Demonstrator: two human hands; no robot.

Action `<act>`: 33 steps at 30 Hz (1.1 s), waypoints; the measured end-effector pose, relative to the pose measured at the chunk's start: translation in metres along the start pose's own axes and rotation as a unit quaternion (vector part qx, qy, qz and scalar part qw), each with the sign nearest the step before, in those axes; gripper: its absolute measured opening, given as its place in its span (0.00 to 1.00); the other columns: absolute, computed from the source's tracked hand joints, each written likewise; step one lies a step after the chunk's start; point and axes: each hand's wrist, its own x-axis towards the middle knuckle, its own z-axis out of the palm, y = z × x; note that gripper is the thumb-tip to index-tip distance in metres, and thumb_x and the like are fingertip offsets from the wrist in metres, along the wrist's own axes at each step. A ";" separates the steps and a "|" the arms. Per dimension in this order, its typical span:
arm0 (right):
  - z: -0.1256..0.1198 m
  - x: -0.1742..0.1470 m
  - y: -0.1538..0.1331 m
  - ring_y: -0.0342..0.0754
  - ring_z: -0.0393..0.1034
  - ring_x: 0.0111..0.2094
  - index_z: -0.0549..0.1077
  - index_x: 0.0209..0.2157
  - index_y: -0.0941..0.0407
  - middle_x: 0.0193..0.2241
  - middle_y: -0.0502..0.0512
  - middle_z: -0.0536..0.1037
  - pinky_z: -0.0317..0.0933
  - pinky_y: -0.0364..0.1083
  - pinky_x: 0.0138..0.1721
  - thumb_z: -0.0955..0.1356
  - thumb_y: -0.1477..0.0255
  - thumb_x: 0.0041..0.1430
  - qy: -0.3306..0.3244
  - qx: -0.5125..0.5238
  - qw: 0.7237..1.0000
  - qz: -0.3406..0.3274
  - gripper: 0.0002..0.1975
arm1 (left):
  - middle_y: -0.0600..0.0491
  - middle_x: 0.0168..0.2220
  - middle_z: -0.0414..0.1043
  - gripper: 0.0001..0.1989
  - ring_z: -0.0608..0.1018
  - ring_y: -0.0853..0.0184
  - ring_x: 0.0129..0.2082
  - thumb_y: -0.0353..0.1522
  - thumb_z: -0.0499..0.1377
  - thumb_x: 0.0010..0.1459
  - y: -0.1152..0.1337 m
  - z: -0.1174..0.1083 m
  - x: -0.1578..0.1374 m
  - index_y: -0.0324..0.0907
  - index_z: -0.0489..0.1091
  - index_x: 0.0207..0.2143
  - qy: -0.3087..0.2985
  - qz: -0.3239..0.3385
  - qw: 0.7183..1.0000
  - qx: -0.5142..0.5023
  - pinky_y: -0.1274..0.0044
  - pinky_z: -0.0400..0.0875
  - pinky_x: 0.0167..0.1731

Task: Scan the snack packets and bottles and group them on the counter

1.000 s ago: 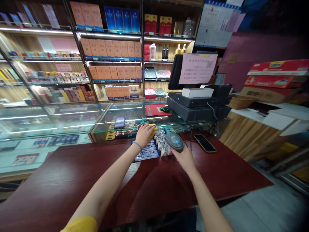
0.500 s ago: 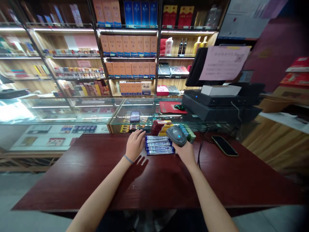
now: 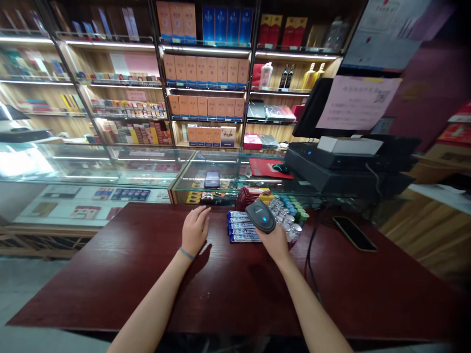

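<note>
Head view: a person's right hand grips a handheld scanner over blue-and-white packets near the far edge of the counter. The left hand, fingers loosely spread, apparently empty, is apart to their left. Grouping of packets, dark red packs and small containers looks done; what else is finished or left cannot be told.

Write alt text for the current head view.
The right hand grips a dark handheld scanner by blue-and-white packets on a red-brown table. The left hand is open, holding nothing, to the left of the packets. Beyond are a glass counter and lit shelves.
</note>
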 end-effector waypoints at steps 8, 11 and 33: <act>-0.021 0.008 0.001 0.58 0.77 0.43 0.78 0.41 0.58 0.40 0.64 0.83 0.70 0.53 0.45 0.70 0.68 0.50 0.051 0.025 0.998 0.011 0.16 | 0.45 0.57 0.70 0.20 0.71 0.56 0.58 0.29 0.54 0.65 0.016 0.007 0.006 0.46 0.68 0.59 -0.006 0.037 0.999 -0.003 0.61 0.65 0.59; -0.036 0.013 0.006 0.58 0.78 0.37 0.78 0.35 0.58 0.33 0.62 0.83 0.70 0.51 0.38 0.70 0.64 0.50 0.040 0.022 0.996 0.077 0.13 | 0.44 0.59 0.68 0.21 0.69 0.55 0.60 0.30 0.54 0.65 0.033 0.017 0.022 0.46 0.67 0.60 -0.037 0.074 0.997 -0.003 0.61 0.64 0.60; -0.086 0.027 0.028 0.53 0.74 0.21 0.76 0.29 0.56 0.20 0.56 0.78 0.64 0.46 0.25 0.69 0.60 0.49 0.084 0.003 0.975 0.205 0.13 | 0.43 0.59 0.69 0.22 0.68 0.50 0.59 0.30 0.50 0.67 0.133 0.130 0.121 0.48 0.64 0.62 -0.203 0.170 0.958 0.110 0.57 0.65 0.55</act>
